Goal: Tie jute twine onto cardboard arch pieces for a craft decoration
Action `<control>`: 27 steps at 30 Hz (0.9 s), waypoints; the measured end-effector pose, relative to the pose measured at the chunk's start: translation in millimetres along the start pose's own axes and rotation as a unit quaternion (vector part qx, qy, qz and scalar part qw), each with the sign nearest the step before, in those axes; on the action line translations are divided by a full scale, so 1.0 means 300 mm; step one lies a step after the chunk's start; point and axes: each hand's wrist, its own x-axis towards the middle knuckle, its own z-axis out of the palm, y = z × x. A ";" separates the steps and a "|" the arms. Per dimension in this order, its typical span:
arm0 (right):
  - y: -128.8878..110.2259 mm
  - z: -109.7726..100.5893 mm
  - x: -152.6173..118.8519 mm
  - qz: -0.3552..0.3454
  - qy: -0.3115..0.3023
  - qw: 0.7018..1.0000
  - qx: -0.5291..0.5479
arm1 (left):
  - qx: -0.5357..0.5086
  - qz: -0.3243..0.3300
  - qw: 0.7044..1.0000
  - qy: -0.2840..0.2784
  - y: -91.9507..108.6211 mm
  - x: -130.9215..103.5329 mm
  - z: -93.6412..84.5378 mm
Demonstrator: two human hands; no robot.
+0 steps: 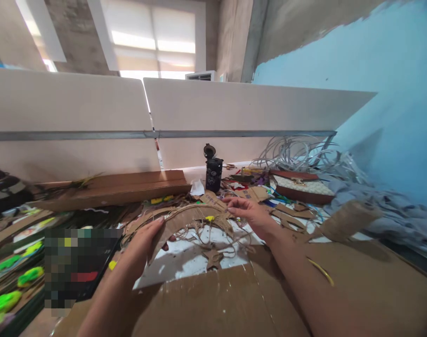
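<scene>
A curved cardboard arch [188, 213], wrapped along its edge with brown twine, is held at its left end by my left hand [152, 241], thumb on top and fingers underneath. At the arch's right side is my right hand [245, 213], its fingers stretched out and slightly apart beside the loose twine. Strands of twine [229, 248] hang in loops below the arch, with a small yellow piece [209, 218] among them. A twine-wrapped cardboard star [212, 259] lies beneath on a white surface.
A twine cone [350, 220] lies at the right, near a yellow strip [320, 270]. A black open-lidded container [214, 174] stands behind. A patterned bag [301, 186] and coiled clear tubing [294, 152] are back right. A long cardboard tray [115, 189] and a dark device [104, 262] are left.
</scene>
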 end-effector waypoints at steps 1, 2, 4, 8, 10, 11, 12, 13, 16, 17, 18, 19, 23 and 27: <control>0.003 0.008 0.001 0.007 -0.011 1.000 0.003 | -0.013 -0.009 1.000 -0.019 -0.001 -0.004 0.006; 0.006 0.016 0.001 0.018 -0.021 1.000 0.003 | -0.023 -0.021 0.999 -0.037 0.000 -0.009 0.011; 0.015 0.029 0.000 0.038 -0.037 0.999 -0.004 | -0.020 -0.028 0.998 -0.051 0.002 -0.018 0.023; 0.031 0.039 0.000 0.055 -0.050 0.997 -0.026 | 0.009 -0.016 0.999 -0.038 0.008 -0.032 0.042; 0.034 0.036 0.003 0.050 -0.044 0.997 -0.027 | 0.007 -0.010 0.999 -0.030 0.007 -0.033 0.047; 0.036 0.032 0.005 0.046 -0.036 0.998 -0.028 | 0.002 -0.008 1.000 -0.025 0.005 -0.031 0.047; 0.039 0.026 0.009 0.044 -0.022 0.998 -0.028 | -0.006 -0.005 1.000 -0.020 0.002 -0.028 0.045; 0.044 0.018 0.013 0.045 -0.001 0.999 -0.025 | -0.015 -0.003 1.000 -0.021 -0.002 -0.024 0.042; 0.069 -0.010 0.033 0.038 0.073 0.997 0.002 | -0.039 -0.003 0.998 -0.057 -0.018 -0.008 0.029; 0.080 -0.020 0.041 0.029 0.095 0.995 0.015 | -0.049 0.000 0.997 -0.067 -0.023 -0.004 0.025; 0.091 -0.028 0.048 0.018 0.111 0.993 0.027 | -0.059 0.003 0.996 -0.073 -0.027 0.001 0.021; 0.101 -0.034 0.055 0.008 0.121 0.992 0.036 | -0.069 0.004 0.995 -0.071 -0.031 0.004 0.018; 0.125 -0.043 0.069 0.009 0.130 0.990 0.044 | -0.108 -0.009 0.993 -0.050 -0.038 0.013 0.015; 0.120 -0.040 0.062 0.019 0.123 0.991 0.043 | -0.119 -0.012 0.992 -0.037 -0.037 0.017 0.017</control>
